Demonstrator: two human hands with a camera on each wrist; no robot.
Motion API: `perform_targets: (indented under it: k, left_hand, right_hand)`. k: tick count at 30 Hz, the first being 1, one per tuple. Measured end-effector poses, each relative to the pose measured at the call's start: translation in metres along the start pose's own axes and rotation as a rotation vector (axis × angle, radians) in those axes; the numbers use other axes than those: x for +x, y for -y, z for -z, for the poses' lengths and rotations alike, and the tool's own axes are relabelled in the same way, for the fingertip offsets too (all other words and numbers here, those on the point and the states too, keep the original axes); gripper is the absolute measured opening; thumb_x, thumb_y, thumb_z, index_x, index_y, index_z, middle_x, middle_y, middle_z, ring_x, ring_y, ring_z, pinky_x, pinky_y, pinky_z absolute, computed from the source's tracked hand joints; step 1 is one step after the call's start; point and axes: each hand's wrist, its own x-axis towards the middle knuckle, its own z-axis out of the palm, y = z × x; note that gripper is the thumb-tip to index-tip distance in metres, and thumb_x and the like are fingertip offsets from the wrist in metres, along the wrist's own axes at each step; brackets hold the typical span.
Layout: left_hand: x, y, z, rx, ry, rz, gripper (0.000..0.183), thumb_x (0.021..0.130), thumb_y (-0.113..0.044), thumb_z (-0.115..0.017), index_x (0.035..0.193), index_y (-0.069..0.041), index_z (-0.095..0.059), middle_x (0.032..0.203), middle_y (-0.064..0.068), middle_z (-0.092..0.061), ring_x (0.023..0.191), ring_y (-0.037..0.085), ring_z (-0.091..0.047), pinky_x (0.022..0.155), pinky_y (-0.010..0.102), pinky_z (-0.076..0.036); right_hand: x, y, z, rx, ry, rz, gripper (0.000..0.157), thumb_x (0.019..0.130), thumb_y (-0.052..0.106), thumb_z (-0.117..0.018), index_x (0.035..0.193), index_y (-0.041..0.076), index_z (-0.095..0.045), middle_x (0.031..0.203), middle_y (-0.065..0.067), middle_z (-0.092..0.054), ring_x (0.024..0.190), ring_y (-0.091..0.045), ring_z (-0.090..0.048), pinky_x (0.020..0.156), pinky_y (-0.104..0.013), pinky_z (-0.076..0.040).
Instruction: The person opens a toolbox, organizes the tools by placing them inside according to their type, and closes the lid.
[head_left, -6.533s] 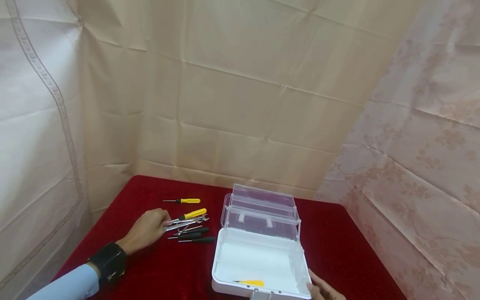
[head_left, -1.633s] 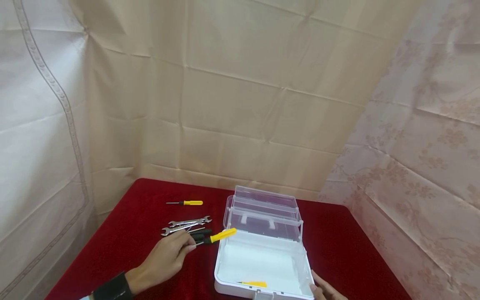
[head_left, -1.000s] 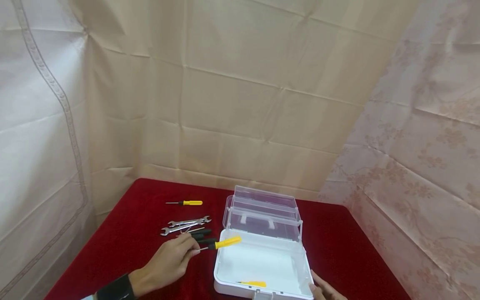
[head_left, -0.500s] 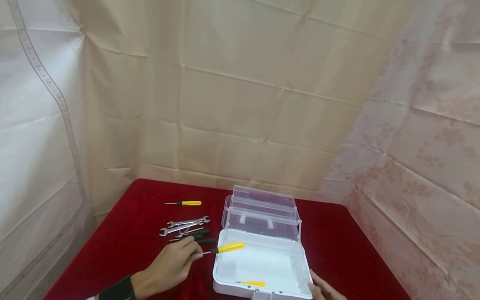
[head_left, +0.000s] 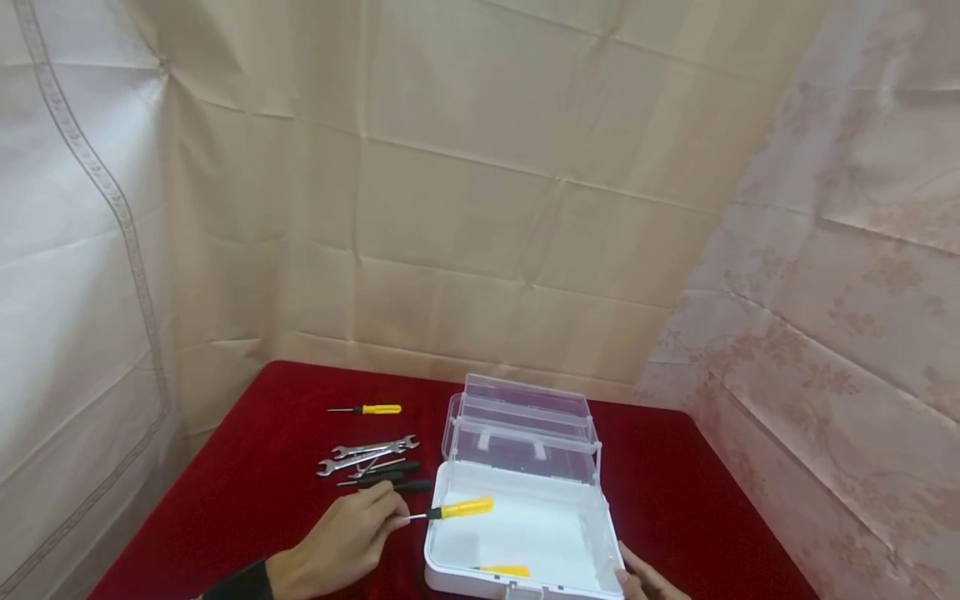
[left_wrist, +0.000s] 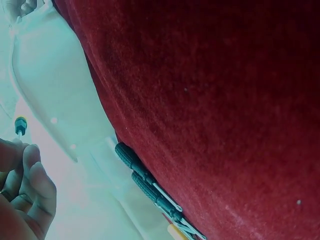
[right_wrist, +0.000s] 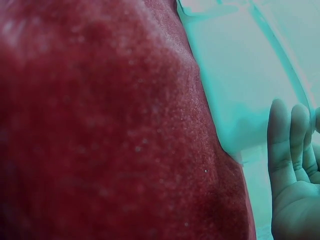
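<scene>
My left hand (head_left: 345, 537) pinches a screwdriver (head_left: 465, 507) by its metal shaft. The yellow handle points right, over the left rim of a white toolbox (head_left: 525, 517). In the left wrist view, the screwdriver's dark collar (left_wrist: 20, 126) shows beyond my fingertips. The toolbox stands with its clear lid (head_left: 525, 417) swung back. Inside, near the front wall, lies another yellow-handled screwdriver (head_left: 506, 571). My right hand (head_left: 647, 575) holds the box at its front right corner, thumb at the rim and fingers along the outer wall. The right wrist view shows those fingers (right_wrist: 280, 135) extended against the side.
Left of the box lie wrenches (head_left: 367, 454), a pair of black-handled screwdrivers (head_left: 393, 468) and other slim tools. Farther back is a yellow-handled screwdriver (head_left: 381, 409). Red cloth (head_left: 697, 500) covers the table, and fabric drapes (head_left: 480, 208) hang around it.
My left hand has picked up the yellow-handled screwdriver from beside the wrenches and carried it right and nearer, its handle now over the box. My right hand stays at the box corner.
</scene>
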Motion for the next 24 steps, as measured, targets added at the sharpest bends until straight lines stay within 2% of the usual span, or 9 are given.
perform_targets:
  k: [2,10,13,20,24]
  left_hand:
    - [-0.0004,-0.0006,-0.0002,-0.011,0.010,0.005,0.014,0.091,-0.008,-0.077,0.100,-0.015,-0.069,0.089,-0.013,-0.057,0.073,-0.003,-0.051,0.066,0.017,-0.050]
    - [-0.0024,-0.0020,-0.0030,-0.027,0.030,0.003,0.017,0.090,-0.008,-0.078,0.102,-0.016,-0.070,0.089,-0.014,-0.057,0.075,-0.003,-0.053,0.070,0.018,-0.052]
    - [-0.0016,-0.0020,-0.0034,-0.032,0.019,-0.002,0.018,0.090,-0.008,-0.079,0.102,-0.018,-0.070,0.090,-0.014,-0.058,0.075,-0.003,-0.053,0.070,0.018,-0.052]
    - [0.0010,-0.0036,-0.0064,-0.055,-0.026,-0.034,0.016,0.090,-0.011,-0.078,0.102,-0.019,-0.072,0.089,-0.015,-0.059,0.075,-0.004,-0.054,0.068,0.017,-0.052]
    - [0.0021,-0.0033,-0.0066,-0.062,-0.041,-0.052,0.012,0.092,-0.016,-0.077,0.104,-0.018,-0.074,0.093,-0.015,-0.064,0.076,-0.004,-0.055,0.070,0.018,-0.053]
  right_hand:
    - [0.0004,0.0002,-0.0004,-0.010,-0.004,-0.001,0.083,0.086,0.048,-0.078,0.144,-0.005,-0.053,0.131,-0.031,-0.062,0.096,-0.033,-0.074,0.076,-0.049,-0.060]
    - [0.0022,0.0014,0.0027,-0.028,0.029,-0.008,0.088,0.085,0.053,-0.077,0.144,-0.007,-0.052,0.132,-0.032,-0.061,0.100,-0.036,-0.073,0.077,-0.050,-0.060]
    - [0.0030,0.0003,0.0030,-0.032,0.031,-0.015,0.089,0.084,0.055,-0.078,0.144,-0.006,-0.053,0.134,-0.031,-0.060,0.101,-0.036,-0.072,0.078,-0.050,-0.060]
    - [0.0084,-0.0028,0.0071,-0.028,0.108,-0.030,0.101,0.081,0.063,-0.075,0.148,-0.007,-0.046,0.139,-0.033,-0.054,0.106,-0.039,-0.070,0.080,-0.053,-0.059]
    - [0.0084,-0.0027,0.0067,-0.020,0.094,-0.026,0.106,0.077,0.067,-0.076,0.147,-0.007,-0.047,0.135,-0.034,-0.058,0.103,-0.037,-0.071,0.079,-0.051,-0.059]
